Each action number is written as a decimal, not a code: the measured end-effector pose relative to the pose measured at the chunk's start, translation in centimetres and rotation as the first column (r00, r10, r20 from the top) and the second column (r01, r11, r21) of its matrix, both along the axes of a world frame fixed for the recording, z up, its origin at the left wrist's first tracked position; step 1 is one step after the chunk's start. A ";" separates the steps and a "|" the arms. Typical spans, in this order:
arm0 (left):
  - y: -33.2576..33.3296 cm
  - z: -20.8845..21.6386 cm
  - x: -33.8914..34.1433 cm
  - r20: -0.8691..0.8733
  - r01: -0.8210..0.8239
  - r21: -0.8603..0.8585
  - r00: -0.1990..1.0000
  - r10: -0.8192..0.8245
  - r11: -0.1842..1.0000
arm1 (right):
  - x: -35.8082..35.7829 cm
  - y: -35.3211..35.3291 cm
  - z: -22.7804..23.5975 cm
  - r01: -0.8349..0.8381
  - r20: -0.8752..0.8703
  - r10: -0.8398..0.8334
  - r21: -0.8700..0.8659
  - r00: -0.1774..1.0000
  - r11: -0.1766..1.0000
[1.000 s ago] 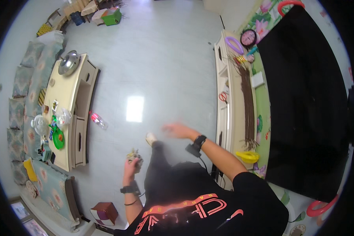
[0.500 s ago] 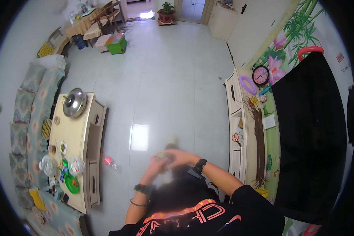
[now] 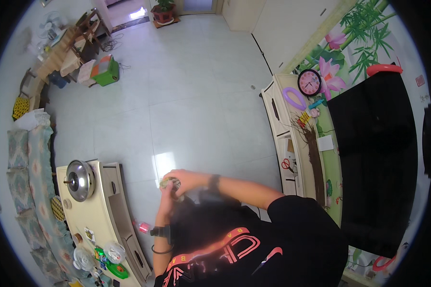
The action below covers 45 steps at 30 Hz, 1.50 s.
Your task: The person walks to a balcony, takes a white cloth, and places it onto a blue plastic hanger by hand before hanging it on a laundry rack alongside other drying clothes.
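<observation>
Close together in front of my body, both hands are wrapped round a small rounded thing with a greenish and pale, dark-streaked surface [image 3: 170, 182]; its kind I cannot make out. My left hand [image 3: 165, 198] grips it from the near side, fingers closed. From the right my right hand [image 3: 190, 179] curls over it, partly covering it. There is a dark band with a device on my left wrist [image 3: 162, 231], and another dark band on the right one, blurred by motion.
On the left stands a cream coffee table [image 3: 98, 210] bearing a lidded steel pot [image 3: 81, 180], with a sofa [image 3: 45, 201] beyond it. A clear bottle with a red label [image 3: 143, 226] lies on the floor by my left forearm. The right side has a cream cabinet [image 3: 292, 129] and a large black television [image 3: 376, 162].
My view has turned, so the room appears shifted. Both hands, still together on the small thing, now sit farther left and a little higher in the picture. My left forearm is now closer to the bottle.
</observation>
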State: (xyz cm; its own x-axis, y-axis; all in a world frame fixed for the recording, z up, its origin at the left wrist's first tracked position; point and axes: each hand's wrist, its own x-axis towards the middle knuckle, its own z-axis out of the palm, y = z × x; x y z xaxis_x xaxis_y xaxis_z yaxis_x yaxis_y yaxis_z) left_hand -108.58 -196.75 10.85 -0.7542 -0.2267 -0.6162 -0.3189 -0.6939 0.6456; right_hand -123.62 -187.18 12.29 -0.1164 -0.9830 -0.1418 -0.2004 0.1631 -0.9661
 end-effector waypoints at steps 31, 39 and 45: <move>-56.8 -27.4 7.2 0.543 0.101 -0.069 0.839 -0.047 0.993 | -45.0 -57.5 -18.9 0.174 0.419 -0.361 0.421 0.833 0.890; -65.3 -18.3 -4.9 0.678 -0.793 -0.026 0.434 0.594 0.609 | -48.5 -87.1 -15.3 -0.068 0.392 -0.212 0.590 0.895 0.805; -75.9 -20.5 -4.8 0.485 -0.199 -0.353 0.797 0.361 0.914 | -46.1 -105.0 -7.5 -0.209 0.387 -0.066 0.623 0.920 0.754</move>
